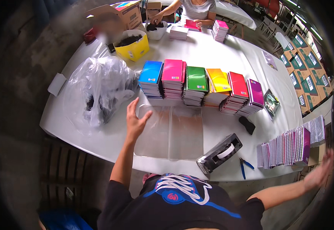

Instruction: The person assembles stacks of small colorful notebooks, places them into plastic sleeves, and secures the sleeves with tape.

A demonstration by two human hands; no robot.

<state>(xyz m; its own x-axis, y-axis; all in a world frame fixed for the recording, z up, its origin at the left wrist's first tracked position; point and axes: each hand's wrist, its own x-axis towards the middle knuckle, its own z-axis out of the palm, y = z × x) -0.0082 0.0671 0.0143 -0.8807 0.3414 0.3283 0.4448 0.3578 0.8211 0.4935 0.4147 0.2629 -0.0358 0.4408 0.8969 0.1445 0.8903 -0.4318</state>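
Note:
My left hand (137, 119) is open, its fingers spread over the left edge of two clear plastic sleeves (186, 134) lying side by side on the white table. Nothing is in its grip. Out at the right rim, beyond the table edge, my right hand (319, 173) is somewhat blurred, with its fingers stretched out and nothing visible in them. Nearest to it is a long row of spiral notebooks (285, 148) standing on edge, the front one purple. Behind the sleeves stand stacks of spiral notebooks in blue (151, 73), pink (173, 71), green (196, 78), yellow (217, 80), red (238, 84) and purple (255, 92).
A black tape dispenser (219, 153), blue-handled pliers (245, 168) and a black object (246, 125) lie on the right. Left are a clear plastic bag (102, 84) with dark contents and a yellow container (133, 51). A person (199, 9) works across the table; cartons (306, 73) stand at right.

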